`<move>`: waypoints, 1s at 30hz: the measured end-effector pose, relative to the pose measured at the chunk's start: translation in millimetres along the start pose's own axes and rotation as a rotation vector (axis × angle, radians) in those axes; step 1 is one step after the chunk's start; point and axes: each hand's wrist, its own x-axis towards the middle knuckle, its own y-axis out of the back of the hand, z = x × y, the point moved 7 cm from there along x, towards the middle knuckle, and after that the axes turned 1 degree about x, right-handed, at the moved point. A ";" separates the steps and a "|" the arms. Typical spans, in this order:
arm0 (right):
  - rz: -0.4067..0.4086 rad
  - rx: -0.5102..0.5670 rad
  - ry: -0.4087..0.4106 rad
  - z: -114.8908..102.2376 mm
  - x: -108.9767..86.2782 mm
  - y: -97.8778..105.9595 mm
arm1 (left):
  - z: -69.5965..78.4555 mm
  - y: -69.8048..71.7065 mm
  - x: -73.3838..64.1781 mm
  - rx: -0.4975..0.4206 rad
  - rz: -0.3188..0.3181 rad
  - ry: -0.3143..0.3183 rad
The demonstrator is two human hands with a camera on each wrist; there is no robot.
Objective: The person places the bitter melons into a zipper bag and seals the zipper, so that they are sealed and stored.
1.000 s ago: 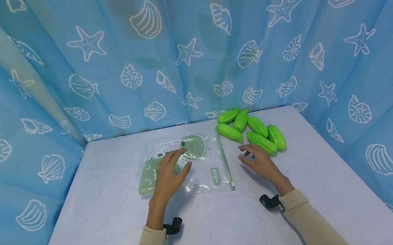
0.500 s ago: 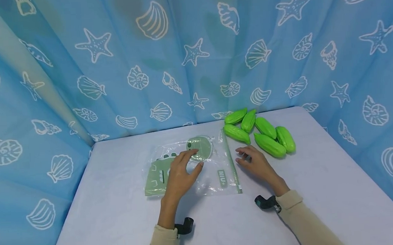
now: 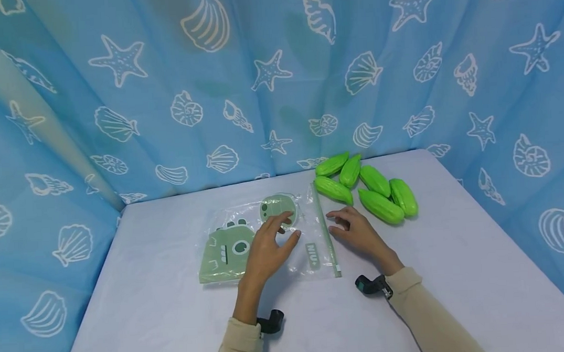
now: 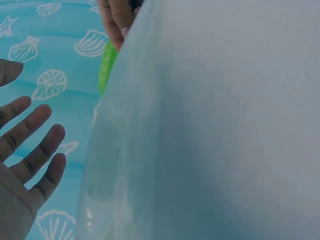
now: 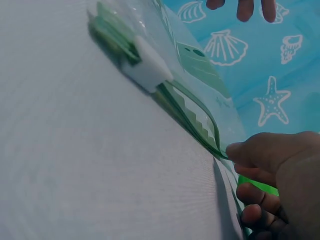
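Observation:
A clear plastic zip bag (image 3: 230,252) with a green monster print and a "NIU+" label lies flat on the white table. Over its middle, my left hand (image 3: 268,250) hovers with thumb and fingers apart, holding nothing; the left wrist view shows the same hand (image 4: 22,165) with fingers spread. My right hand (image 3: 357,235) is at the bag's green zip strip (image 3: 331,252), thumb and fingers loosely curved with a gap between them. In the right wrist view, the thumb overlaps the strip, and the two strip edges part beside a white slider (image 5: 147,67).
Several bright green, ridged, pointed vegetables (image 3: 380,206) lie in a loose group at the back right, just beyond my right hand. A blue curtain (image 3: 166,123) with white shell and starfish prints hangs behind the white table (image 3: 150,308) and at its sides.
My left hand has shifted right across the bag. My right hand has moved left, away from the green vegetables and up to the zip strip. The bag and vegetables stay in place.

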 end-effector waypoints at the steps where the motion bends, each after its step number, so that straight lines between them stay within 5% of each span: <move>1: -0.002 0.000 -0.002 -0.7 0.5 -0.5 | -0.3 -1.3 0.3 0.004 -0.003 0.005; 30: -0.069 -0.078 0.057 -2.7 -5.7 -9.4 | -13.8 -41.0 -1.7 -0.002 -0.148 0.055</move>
